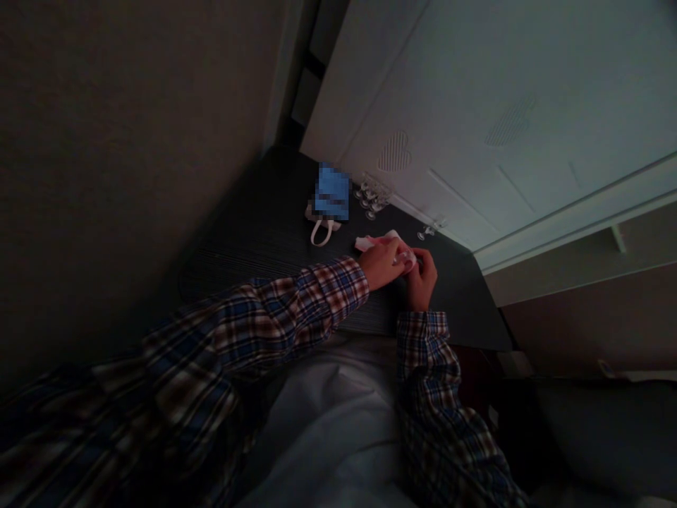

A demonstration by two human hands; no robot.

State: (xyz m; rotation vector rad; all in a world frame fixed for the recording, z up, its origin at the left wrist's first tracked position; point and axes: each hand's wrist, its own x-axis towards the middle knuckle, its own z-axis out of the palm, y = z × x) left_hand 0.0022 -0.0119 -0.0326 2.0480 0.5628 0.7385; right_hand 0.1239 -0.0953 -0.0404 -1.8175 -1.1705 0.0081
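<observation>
Over the dark tabletop [238,236], both hands work close together on a crumpled pink-and-white cloth [388,238]. My left hand [379,262] lies across the cloth with its fingers curled on it. Its white edge sticks out past the left fingertips. My right hand [422,279] pinches the right end of the bundle. Between the hands the bundle looks rounded and a little shiny; whether something is wrapped inside I cannot tell. Behind the hands, several small stemmed glasses [373,194] stand in a group, and more glassware [432,227] is at the right.
A pale bag with a loop handle [322,231] and a blurred blue front sits left of the glasses. A white panel with embossed hearts [476,127] rises along the table's back edge. A brown wall [132,141] closes the left side. A dark seat-like shape [608,430] is lower right.
</observation>
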